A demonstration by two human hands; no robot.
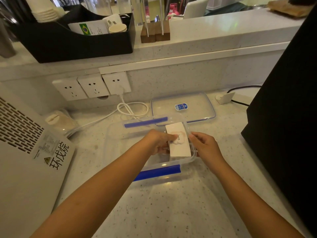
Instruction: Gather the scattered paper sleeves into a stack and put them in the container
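Sleeves, already stacked, sit inside the container; both hands, left and right, pinch the stack's sides, probably to keep it square.

I see the container sitting on the counter in front of me, with the stack of paper sleeves inside at its right end. My left hand is on the stack's left, my right hand on its right. The lid lies behind the container, the coiled cable to the lid's left, below the wall sockets
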